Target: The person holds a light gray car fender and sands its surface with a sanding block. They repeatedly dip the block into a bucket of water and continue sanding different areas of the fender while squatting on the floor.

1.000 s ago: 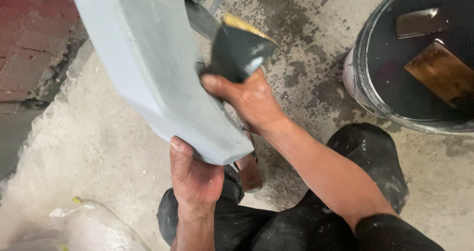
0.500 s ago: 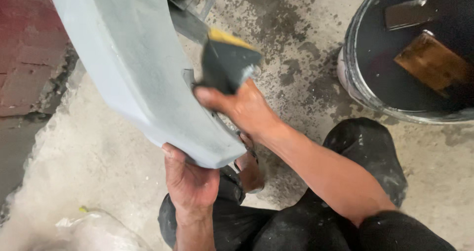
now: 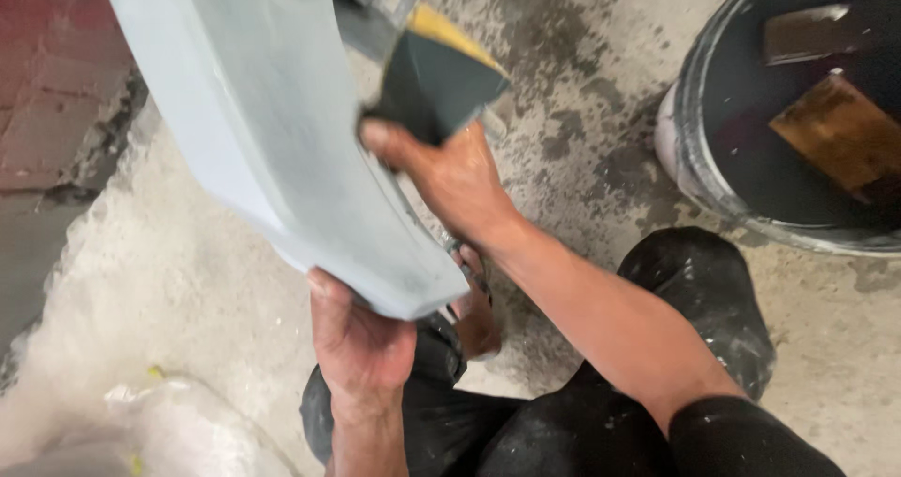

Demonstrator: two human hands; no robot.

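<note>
While the red brick paving (image 3: 56, 83) runs down the far left edge and pale, dusty concrete floor (image 3: 160, 280) spreads beside it, I see the long grey-blue curved panel (image 3: 272, 130) slanting from the top left down toward the middle, its lower end tapering to a blunt corner. My left hand (image 3: 361, 341) is closed under that lower edge, fingers curled up behind it and the thumb along its underside, so the panel is held up off the ground. Further right, my right hand (image 3: 450, 172) grips a dark sanding block (image 3: 436, 83) with a yellow back, pressed against the panel's right edge about halfway up. Right of the block, the stained concrete lies open up to the black bucket (image 3: 694, 167) at the top right corner, which holds dark liquid and a brown wooden piece (image 3: 835, 130). My black-trousered knees (image 3: 694, 308) fill the lower middle, just beside the bucket's near rim.
</note>
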